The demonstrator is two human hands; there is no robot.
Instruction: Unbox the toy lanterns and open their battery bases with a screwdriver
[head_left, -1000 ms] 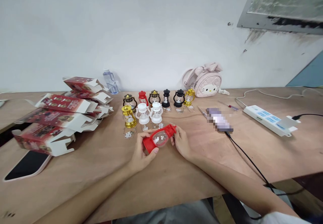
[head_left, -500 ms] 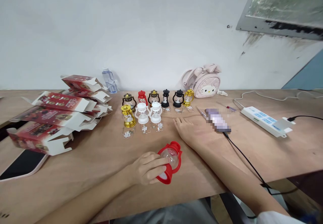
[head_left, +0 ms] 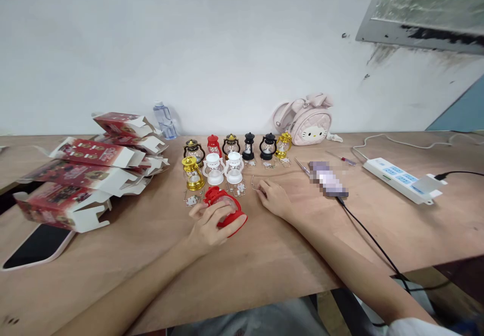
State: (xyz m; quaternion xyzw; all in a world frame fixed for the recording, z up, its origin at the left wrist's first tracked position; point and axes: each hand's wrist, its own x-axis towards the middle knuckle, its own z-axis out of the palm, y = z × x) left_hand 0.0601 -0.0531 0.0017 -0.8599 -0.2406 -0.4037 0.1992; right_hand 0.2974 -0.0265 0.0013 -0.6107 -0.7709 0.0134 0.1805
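My left hand (head_left: pixel 209 227) is closed around a small red toy lantern (head_left: pixel 226 210), which is tilted, its top pointing to the back left. Its fingers hide part of the clear globe. My right hand (head_left: pixel 275 200) rests low over the table, fingers curled, with a thin bent metal wire (head_left: pixel 253 182) at its fingertips. Just behind the red lantern stand two white lanterns (head_left: pixel 215 169) and a gold lantern (head_left: pixel 193 174). Small bent wires with white tags (head_left: pixel 239 189) lie in front of them.
A back row holds several lanterns, among them a black lantern (head_left: pixel 268 147). Flattened red boxes (head_left: pixel 75 179) and a phone (head_left: pixel 38 245) lie left. A bottle (head_left: pixel 165 120) and pink bag (head_left: pixel 312 126) stand behind. Right are a phone (head_left: pixel 327 178), screwdriver (head_left: pixel 301 166) and power strip (head_left: pixel 401 178).
My left hand has carried the red lantern left and back, turning its top to the back left. My right hand has drawn in its fingers, and a wire now shows at their tips.
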